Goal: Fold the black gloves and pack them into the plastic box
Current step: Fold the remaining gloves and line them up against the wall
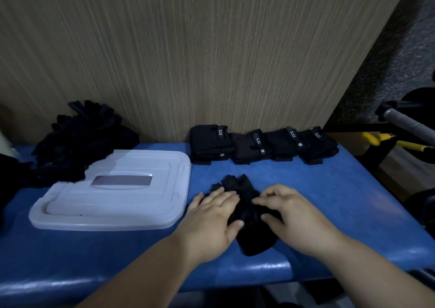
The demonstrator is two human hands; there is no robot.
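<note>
Blue table (306, 190): gloves (211, 143), apparently a lid (117, 201)

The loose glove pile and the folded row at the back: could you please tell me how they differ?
The pile is a tangled, unfolded heap; the row is four neat bundles side by side. The pile shows no labels; each bundle in the row shows a lettered tab. The pile overlaps a far corner of the white lid; the row lies clear of it. Both are black, against the wall.
</note>
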